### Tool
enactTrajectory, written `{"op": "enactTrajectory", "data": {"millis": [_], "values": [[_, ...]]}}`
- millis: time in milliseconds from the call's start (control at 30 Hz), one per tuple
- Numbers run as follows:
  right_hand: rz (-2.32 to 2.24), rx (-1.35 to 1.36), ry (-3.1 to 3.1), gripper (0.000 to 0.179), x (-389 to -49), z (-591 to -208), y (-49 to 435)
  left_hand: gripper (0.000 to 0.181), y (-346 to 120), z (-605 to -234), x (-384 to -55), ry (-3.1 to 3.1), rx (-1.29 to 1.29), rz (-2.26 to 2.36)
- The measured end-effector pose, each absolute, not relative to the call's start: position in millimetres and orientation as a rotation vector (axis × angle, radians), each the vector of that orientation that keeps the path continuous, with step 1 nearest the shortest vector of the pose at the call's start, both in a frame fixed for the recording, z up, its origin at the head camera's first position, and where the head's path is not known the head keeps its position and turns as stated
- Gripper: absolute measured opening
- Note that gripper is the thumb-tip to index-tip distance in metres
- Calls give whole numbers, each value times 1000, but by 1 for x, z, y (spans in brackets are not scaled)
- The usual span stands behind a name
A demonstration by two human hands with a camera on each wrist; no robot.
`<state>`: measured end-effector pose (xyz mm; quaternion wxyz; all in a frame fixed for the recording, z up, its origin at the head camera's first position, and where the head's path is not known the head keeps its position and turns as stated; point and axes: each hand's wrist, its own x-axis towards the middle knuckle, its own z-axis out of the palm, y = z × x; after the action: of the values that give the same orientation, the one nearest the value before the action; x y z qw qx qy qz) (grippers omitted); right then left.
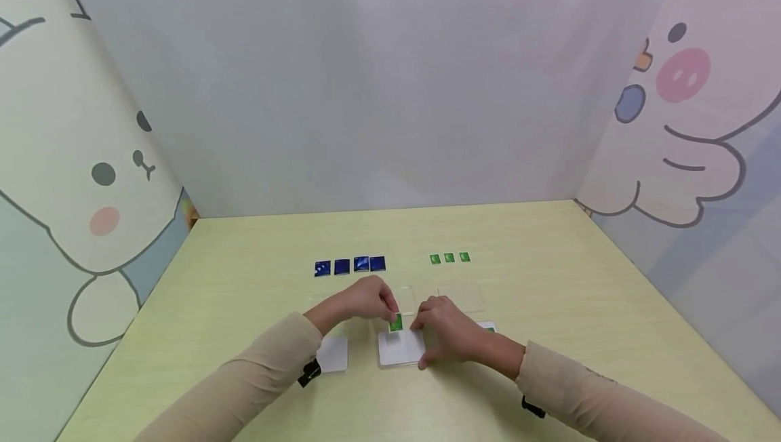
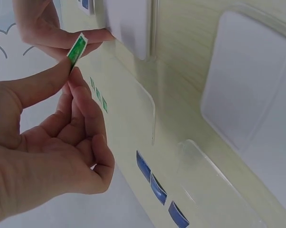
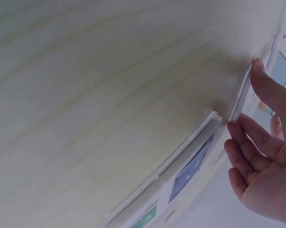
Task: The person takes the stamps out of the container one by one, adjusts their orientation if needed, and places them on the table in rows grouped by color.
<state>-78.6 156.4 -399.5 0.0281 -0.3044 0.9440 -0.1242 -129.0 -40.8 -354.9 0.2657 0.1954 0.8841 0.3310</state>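
Now the left hand (image 1: 368,298) pinches a green stamp (image 1: 396,324) at twelve o'clock of the white card (image 1: 399,349), whose three-o'clock side the right hand (image 1: 450,331) grips, probably for steadiness.

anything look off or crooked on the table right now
Nothing looks spilled or plainly damaged. The one mild oddity is the row of blue stamps: the two rightmost nearly touch in the head view while the others have clearer gaps, so spacing looks uneven, unlike the three green stamps to its right.
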Motion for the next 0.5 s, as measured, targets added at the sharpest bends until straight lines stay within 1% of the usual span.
{"op": "enactTrajectory", "data": {"millis": [500], "values": [[-394, -933, 2904, 55, -79, -400, 157, 4, -41, -347, -131, 2401, 517, 872]]}}
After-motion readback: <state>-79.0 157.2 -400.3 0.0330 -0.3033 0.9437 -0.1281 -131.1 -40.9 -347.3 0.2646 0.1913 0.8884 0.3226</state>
